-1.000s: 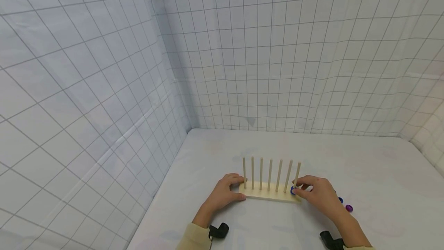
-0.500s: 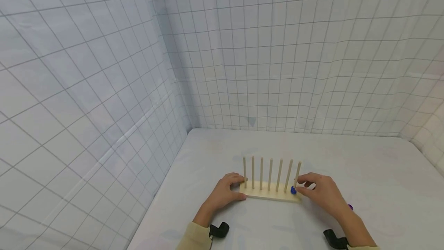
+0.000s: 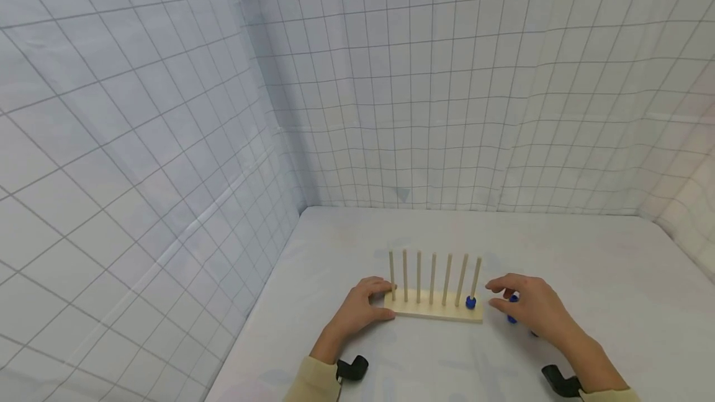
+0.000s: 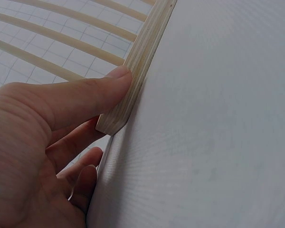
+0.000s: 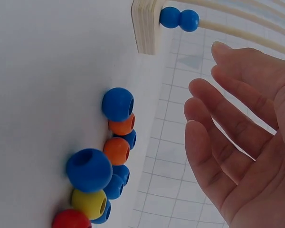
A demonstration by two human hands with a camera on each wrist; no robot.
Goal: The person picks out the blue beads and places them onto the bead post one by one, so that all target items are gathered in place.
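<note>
Beneath both hands, we have the white table (image 3: 346, 241), and on it, between them, the wooden rack (image 3: 427, 312) with its seven upright rods. We find the left hand (image 3: 360, 309) clamped on the near end of the rack: thumb against the front edge, fingers behind. The right hand (image 3: 533, 306) is unloaded, thumb and fingers spread apart, positioned just beside the opposite end and touching neither rack nor rod.

On the rod nearest the right hand (image 3: 476, 275), we count two threaded beads (image 5: 179, 19), both blue, seated at the base. We see no beads on the other rods. Below the right hand, the loose beads remain to be threaded: larger blue bead (image 5: 89, 170), orange bead (image 5: 116, 151), yellow bead (image 5: 88, 204) and red bead (image 5: 72, 221), among others. We cannot give a full count, as the lot runs out of the wrist view. We judge the threading to be at an early stage.

Compared with the head view half a second ago, we note that the right fingers no longer meet the end rod; they stand clear, exposing the threaded beads. The left hand keeps its hold.
</note>
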